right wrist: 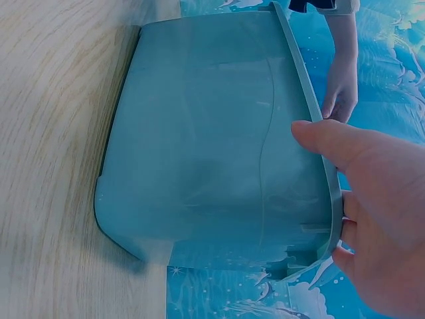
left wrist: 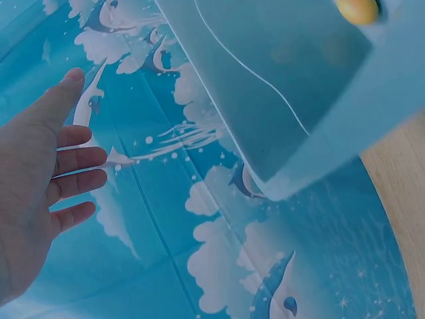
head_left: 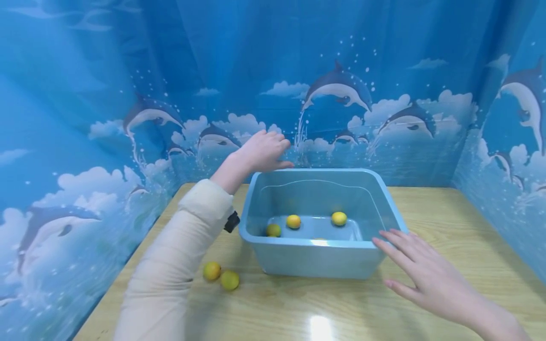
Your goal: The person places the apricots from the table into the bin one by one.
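Observation:
A light blue plastic bin (head_left: 315, 260) stands on the table, with several small yellow to green citrus fruits inside, among them a yellow one (head_left: 339, 219), an orange-yellow one (head_left: 293, 221) and a greenish one (head_left: 273, 230). The front wall partly hides the bin floor. My left hand (head_left: 266, 150) hovers by the bin's back left corner, holding nothing; in the left wrist view its fingers (left wrist: 83, 157) are loosely extended, apart from the bin. At the front right corner, my right hand (head_left: 426, 270) spreads its fingers by the rim; whether they touch it I cannot tell.
Two more citrus fruits, one orange-green (head_left: 212, 271) and one green (head_left: 230, 280), lie on the wooden table (head_left: 298, 308) left of the bin's front. A blue dolphin-print curtain (head_left: 256, 57) encloses the back and sides.

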Motion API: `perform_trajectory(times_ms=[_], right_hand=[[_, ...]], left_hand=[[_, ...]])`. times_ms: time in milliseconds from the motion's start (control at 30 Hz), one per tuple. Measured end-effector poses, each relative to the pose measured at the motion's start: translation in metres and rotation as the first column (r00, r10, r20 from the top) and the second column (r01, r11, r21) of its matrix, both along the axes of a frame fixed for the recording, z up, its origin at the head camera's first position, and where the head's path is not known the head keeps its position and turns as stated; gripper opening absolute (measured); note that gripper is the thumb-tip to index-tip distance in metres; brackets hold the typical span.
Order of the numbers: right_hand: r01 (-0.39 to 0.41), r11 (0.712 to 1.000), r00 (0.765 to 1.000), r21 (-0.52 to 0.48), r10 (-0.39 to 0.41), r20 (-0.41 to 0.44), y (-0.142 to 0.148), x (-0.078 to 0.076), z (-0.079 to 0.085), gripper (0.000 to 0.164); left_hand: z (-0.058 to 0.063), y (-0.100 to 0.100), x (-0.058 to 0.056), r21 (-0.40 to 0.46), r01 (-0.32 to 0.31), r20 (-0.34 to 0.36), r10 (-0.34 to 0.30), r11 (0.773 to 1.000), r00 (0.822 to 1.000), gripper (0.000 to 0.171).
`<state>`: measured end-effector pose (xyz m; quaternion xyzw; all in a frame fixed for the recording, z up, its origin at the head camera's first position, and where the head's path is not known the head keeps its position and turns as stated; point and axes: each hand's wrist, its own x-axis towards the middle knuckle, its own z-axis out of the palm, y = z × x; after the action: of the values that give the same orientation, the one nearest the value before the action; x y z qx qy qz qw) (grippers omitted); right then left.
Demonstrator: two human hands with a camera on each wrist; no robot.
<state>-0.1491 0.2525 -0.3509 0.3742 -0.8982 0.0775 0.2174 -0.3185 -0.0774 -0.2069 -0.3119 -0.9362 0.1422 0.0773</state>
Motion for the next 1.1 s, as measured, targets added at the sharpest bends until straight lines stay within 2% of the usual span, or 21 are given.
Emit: perform_trajectory(times_ms=[200, 400, 867, 1100], right_hand=[[0.000, 1.000, 1.000, -0.005, 0.000, 0.005, 0.000, 0.000, -0.002, 0.072], [-0.013, 1.000, 1.000, -0.019, 0.013, -0.005, 0.001, -0.001, -0.002, 0.070], [-0.022, 0.999, 1.000, -0.027, 0.021, -0.008, 0.000, -0.001, -0.001, 0.074], [-0.022, 0.999, 1.000, -0.027, 0.021, -0.008, 0.000, -0.001, -0.001, 0.073]], left_hand=[[-0.004, -0.017, 0.007, 0.023, -0.017, 0.006, 0.017, 1.000, 1.000, 0.048], [-0.008, -0.035, 0.015, 0.016, -0.007, -0.004, 0.007, 1.000, 1.000, 0.045], [-0.030, -0.061, 0.040, 0.052, 0.031, -0.009, -0.031, 0.998, 0.999, 0.042], [-0.043, -0.078, 0.056, 0.139, 0.057, -0.044, -0.051, 0.989, 0.998, 0.035]])
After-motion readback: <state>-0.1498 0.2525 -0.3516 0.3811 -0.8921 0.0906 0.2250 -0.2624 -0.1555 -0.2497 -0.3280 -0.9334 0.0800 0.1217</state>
